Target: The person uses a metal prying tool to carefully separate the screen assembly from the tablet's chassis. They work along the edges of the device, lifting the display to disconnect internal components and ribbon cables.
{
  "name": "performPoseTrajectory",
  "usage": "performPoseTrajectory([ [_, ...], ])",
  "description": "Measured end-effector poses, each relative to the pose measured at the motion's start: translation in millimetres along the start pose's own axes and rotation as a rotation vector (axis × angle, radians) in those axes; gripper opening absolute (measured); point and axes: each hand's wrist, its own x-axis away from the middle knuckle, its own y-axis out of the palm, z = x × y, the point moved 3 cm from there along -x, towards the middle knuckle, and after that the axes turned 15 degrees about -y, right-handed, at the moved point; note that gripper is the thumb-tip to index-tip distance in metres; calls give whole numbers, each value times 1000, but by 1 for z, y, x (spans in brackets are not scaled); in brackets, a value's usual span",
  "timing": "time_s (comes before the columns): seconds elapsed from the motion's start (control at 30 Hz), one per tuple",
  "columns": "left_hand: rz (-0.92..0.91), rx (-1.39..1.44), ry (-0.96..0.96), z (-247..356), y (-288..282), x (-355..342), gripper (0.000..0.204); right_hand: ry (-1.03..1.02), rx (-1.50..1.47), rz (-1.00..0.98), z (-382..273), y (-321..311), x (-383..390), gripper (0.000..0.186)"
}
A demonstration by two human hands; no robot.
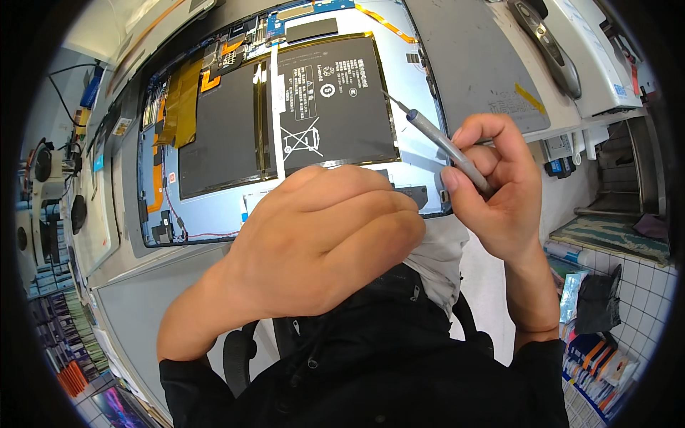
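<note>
An opened tablet (422,128) lies on the bench in front of me, its inside facing up. Two dark battery cells (339,107) fill its middle, edged with shiny tape and split by a white strip. My right hand (503,178) grips a slim grey screwdriver (446,150) between thumb and fingers. Its thin tip points to the upper left, over the right edge of the battery; contact is unclear. Above the tablet's near edge, my left hand (321,235) is closed with the fingers curled under. Its fingertips, and whatever they may hold, are hidden.
A grey mat (485,64) lies right of the tablet, with a dark grey handheld device (546,46) and a white box (596,57) beyond it. Orange ribbon cables (385,23) and amber tape (182,100) run inside the tablet. Packets and boxes (599,357) stand at lower right.
</note>
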Motion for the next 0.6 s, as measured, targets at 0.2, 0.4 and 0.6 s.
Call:
performPoseTrajectory([
  [0.2,16,23,-5,0,-1,0,18,-19,22,-3,0,-2,1,31],
  [0.4,30,-7,54,-1,-3,1,13,-6,0,9,-1,0,0,31],
  [0.6,40,-16,82,-4,-5,2,14,-3,-23,22,-3,2,-1,31],
])
